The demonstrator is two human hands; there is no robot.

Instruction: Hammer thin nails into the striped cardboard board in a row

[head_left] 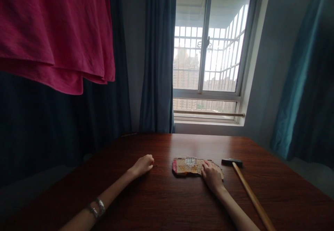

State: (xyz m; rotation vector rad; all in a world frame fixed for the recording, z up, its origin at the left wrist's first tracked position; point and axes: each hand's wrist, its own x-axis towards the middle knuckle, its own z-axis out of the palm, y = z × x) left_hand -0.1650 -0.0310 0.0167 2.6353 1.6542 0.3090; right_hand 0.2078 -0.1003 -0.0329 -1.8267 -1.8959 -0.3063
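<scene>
A small flat wooden board [186,167] with a speckled top lies on the dark wooden table [167,196]. Several thin metal nails [190,160] stand upright in it. My right hand [212,176] rests on the board's right end, fingers curled down over it. My left hand [143,165] lies on the table to the left of the board, closed in a loose fist, with what looks like a thin nail [154,165] poking out from the fingers. A hammer [245,185] with a dark head and long wooden handle lies to the right of my right hand.
A window [208,50] with a wooden rod on its sill is behind the table. Blue curtains [156,67] hang on both sides. A pink cloth [54,32] hangs at the upper left. A bracelet [97,207] is on my left wrist.
</scene>
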